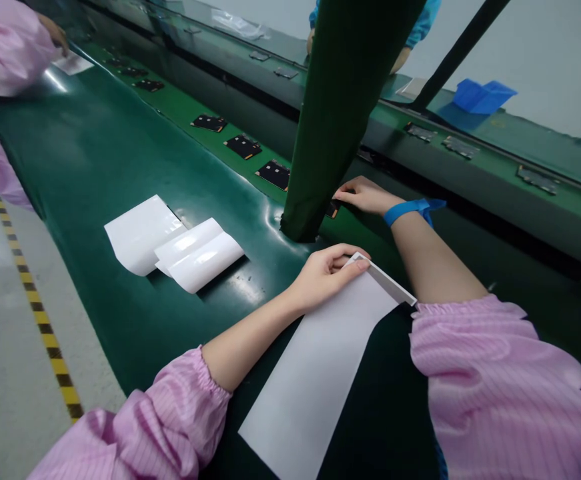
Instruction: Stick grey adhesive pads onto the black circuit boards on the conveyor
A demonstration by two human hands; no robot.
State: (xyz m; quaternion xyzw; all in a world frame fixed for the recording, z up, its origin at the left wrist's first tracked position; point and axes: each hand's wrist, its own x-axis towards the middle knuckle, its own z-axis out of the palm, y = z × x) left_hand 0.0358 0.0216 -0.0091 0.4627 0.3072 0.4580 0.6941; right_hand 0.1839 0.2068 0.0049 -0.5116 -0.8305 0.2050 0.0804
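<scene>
My left hand (327, 275) grips the top end of a long white sheet (315, 373), thumb in front and fingers behind. A narrow stiff strip (387, 280) runs along the sheet's upper edge, and the rest hangs down toward me. My right hand (365, 195), with a blue band (410, 210) at the wrist, reaches past the green post (340, 113). Its thumb and finger are pinched together just over a dark circuit board (332, 211), mostly hidden by the post. Whether the fingertips hold anything there I cannot tell.
Several black circuit boards (243, 146) lie in a row on the green belt (180, 113). Curled white sheets (200, 253) rest on the green table (85, 160). A co-worker's pink sleeve (13, 47) is at the upper left; another person stands behind the post. A blue box (483, 97) sits across the line.
</scene>
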